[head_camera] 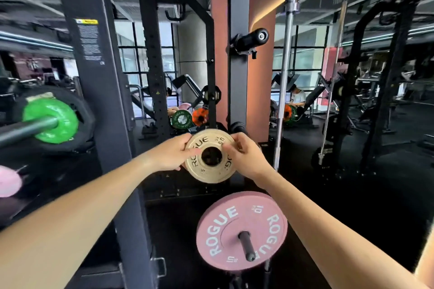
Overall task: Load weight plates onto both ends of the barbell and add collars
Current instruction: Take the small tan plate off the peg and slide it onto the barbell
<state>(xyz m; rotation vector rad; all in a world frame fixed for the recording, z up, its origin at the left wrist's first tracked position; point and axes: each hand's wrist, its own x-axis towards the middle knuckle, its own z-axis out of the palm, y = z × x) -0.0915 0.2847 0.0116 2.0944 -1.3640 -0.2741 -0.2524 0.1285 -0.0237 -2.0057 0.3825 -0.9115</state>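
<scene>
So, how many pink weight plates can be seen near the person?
2. One large pink round Rogue plate hangs on a storage peg low in front. Another pink plate shows partly, blurred, at the left edge. More may be hidden behind the dark rack upright.

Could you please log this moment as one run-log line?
left hand: on tan plate | right hand: on tan plate | barbell: green plate loaded | collars: none seen

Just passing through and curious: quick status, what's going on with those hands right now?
Left hand and right hand both gripping small tan plate. Green plate already on barbell at left. Rack upright stands between.
</scene>
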